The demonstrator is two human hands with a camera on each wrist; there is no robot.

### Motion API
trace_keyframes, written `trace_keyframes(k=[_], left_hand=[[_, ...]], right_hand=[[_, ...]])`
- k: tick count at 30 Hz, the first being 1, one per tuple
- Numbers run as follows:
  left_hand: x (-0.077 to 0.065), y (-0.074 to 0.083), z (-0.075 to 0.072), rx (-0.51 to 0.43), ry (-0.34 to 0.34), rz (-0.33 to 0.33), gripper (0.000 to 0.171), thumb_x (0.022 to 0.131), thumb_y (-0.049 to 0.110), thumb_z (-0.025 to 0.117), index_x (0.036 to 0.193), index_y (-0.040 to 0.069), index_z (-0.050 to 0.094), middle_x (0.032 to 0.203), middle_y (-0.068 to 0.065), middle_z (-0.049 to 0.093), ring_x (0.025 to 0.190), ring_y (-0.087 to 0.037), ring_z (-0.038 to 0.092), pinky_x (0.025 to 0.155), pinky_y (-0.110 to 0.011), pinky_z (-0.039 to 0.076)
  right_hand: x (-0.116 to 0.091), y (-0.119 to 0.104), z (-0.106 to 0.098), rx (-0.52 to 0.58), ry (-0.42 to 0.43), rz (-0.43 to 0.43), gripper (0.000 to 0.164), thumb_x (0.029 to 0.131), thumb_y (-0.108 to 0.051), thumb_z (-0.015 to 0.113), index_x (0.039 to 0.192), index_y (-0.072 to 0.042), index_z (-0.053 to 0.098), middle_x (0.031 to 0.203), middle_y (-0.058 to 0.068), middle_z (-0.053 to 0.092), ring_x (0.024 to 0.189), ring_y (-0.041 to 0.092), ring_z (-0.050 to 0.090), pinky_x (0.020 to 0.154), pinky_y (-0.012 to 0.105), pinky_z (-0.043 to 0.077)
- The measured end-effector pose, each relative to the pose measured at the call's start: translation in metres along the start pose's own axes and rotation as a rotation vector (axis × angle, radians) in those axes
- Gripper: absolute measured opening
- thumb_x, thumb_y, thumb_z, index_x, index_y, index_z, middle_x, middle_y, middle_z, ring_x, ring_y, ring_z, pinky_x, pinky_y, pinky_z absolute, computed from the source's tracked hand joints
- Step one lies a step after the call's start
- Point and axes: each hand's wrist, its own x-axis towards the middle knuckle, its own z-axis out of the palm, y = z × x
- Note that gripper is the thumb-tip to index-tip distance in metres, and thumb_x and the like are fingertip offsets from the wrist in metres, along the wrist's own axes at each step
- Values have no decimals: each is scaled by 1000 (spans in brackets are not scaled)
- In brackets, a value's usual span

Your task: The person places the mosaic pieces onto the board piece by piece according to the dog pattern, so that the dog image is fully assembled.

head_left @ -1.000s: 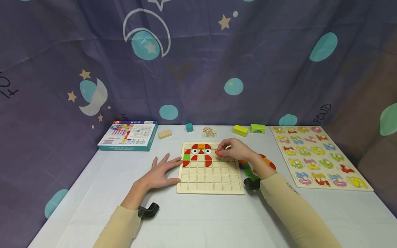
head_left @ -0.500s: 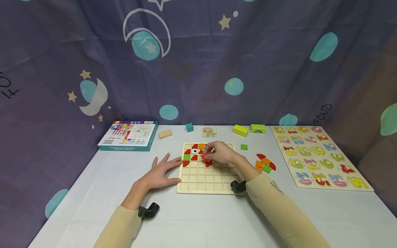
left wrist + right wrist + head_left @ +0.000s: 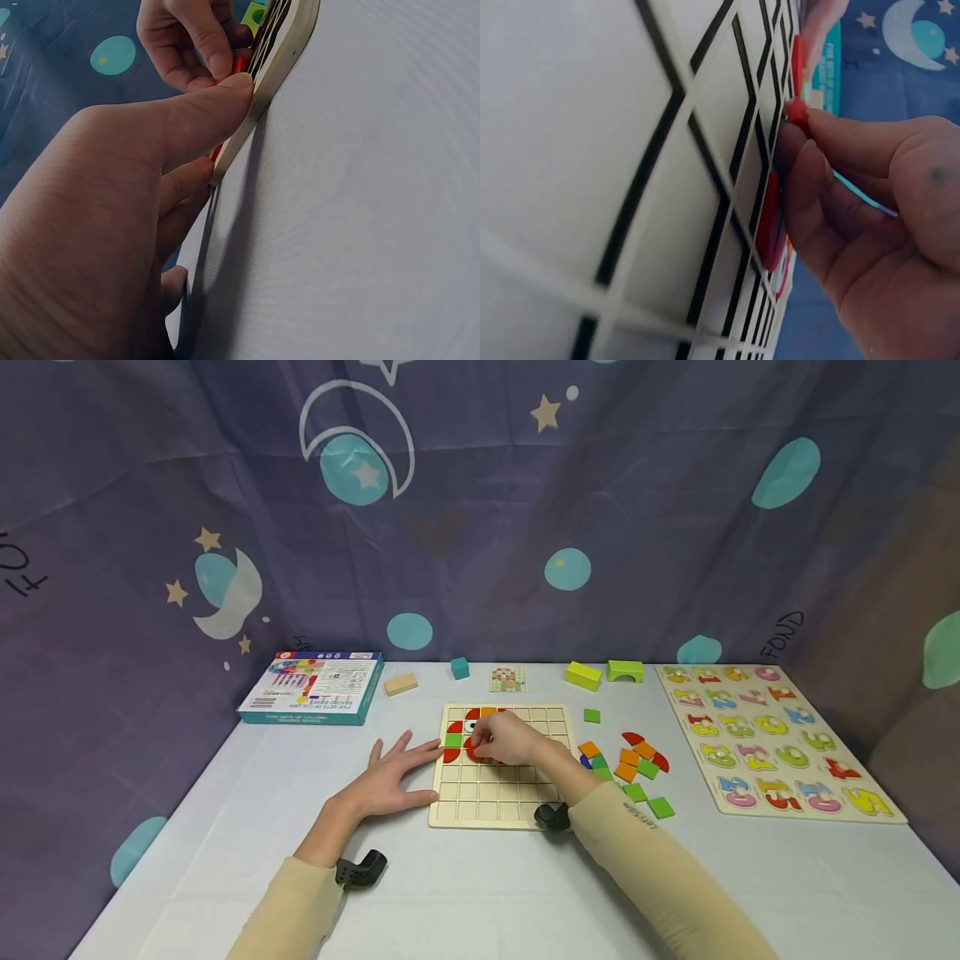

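Observation:
A wooden grid board (image 3: 506, 814) lies on the table, with red, orange, green and eye-patterned tiles in its upper left squares. My right hand (image 3: 508, 739) is over those tiles and pinches a red tile (image 3: 798, 114) between thumb and fingertips, close over the grid. Part of the tile pattern is hidden under this hand. My left hand (image 3: 386, 781) rests at the board's left edge with fingers spread, palm down. In the left wrist view, the left thumb (image 3: 202, 112) touches the board's edge.
Loose green tiles (image 3: 661, 807), orange tiles (image 3: 627, 757) and red tiles (image 3: 660, 762) lie right of the board. Farther right is a number puzzle (image 3: 768, 752). Behind stand a yellow block (image 3: 582, 675), a green arch (image 3: 625, 671) and a pattern card (image 3: 507, 679); a box (image 3: 311, 689) lies left.
My right hand has moved left across the board with the red tile, from right of the eye tiles to the left part of the pattern. The left hand has stayed in place.

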Motion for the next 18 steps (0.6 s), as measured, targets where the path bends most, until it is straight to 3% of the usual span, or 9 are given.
trace_keyframes(k=[18], left_hand=[[0,0,-1,-7,-2,-5,74,89,57,69,153,26,48,161,11,34,154,-31,6,115,-63,-10]], right_hand=[[4,-7,8,-114,20,31,11,89,-11,78,86,-9,68,75,-4,60,71,13,54,70,27,47]])
